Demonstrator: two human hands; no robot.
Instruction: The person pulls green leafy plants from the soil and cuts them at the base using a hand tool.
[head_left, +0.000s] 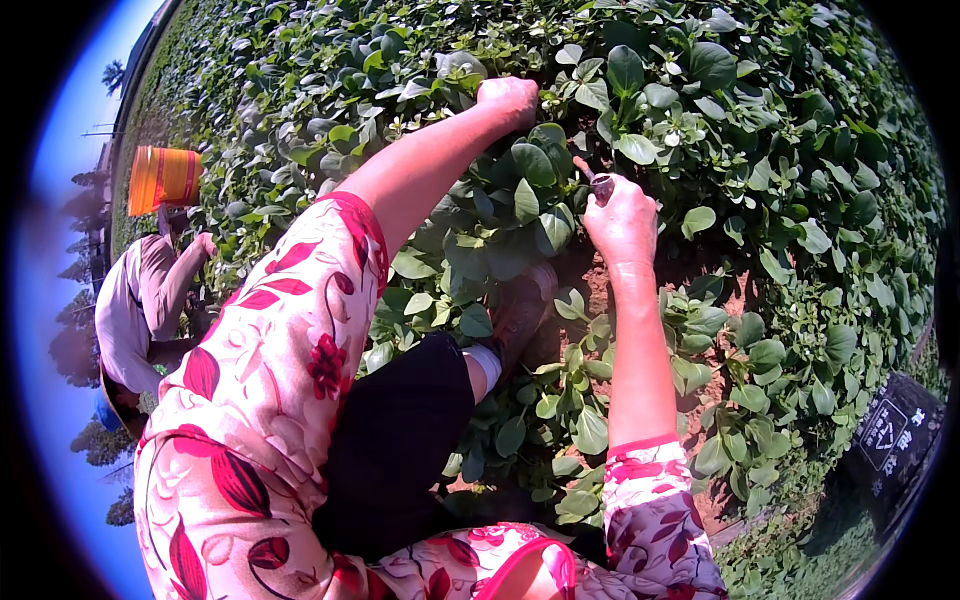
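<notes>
My right hand (622, 222) is closed around a small hand tool (602, 187) with a dark handle and a thin rusty metal shank. The tool's working end is lost among the leaves. Farther off and to the left, my left hand (510, 100) is closed in a fist at the top of the leafy plants; its fingers are turned away, so whatever they hold is hidden. Broad green leaves (533, 165) of a low crop lie between and below both hands. Reddish soil (590, 275) shows beneath my right wrist.
Dense leafy greens (750, 110) spread over the field all around. At far left a co-worker (140, 300) bends near an orange bucket (165, 180). A black container (893, 450) with white markings stands at the right. My shoe (525, 310) rests between plants.
</notes>
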